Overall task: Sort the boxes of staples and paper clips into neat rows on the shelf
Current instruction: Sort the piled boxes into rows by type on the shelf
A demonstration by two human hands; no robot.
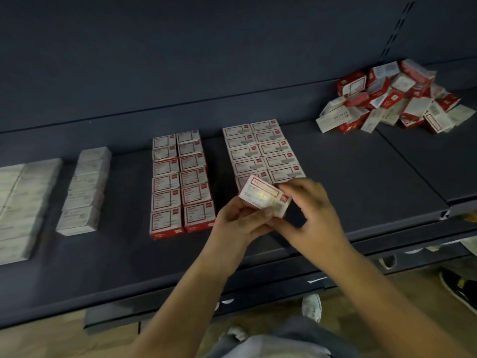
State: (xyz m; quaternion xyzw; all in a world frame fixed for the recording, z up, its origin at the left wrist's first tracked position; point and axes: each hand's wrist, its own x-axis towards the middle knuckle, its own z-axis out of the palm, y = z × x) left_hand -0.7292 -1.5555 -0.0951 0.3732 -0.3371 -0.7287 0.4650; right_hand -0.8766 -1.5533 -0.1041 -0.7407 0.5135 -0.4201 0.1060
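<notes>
Both hands hold one small red-and-white box (262, 193) just above the dark shelf (361, 182). My left hand (238, 220) grips its near end from below. My right hand (307, 214) pinches its right end between thumb and fingers. The box hovers tilted over the front of a two-column block of red-and-white boxes (263, 151). A second two-column block of red boxes (180, 182) lies to the left. Further left stand a single column of white boxes (84, 189) and a wider block of white boxes (23, 205).
An unsorted heap of red-and-white boxes (389, 99) sits at the back right of the shelf. A seam between shelf panels (410, 161) runs right of the hands. The shelf's front edge (180, 293) is near my body. A shoe (456, 285) is on the floor at right.
</notes>
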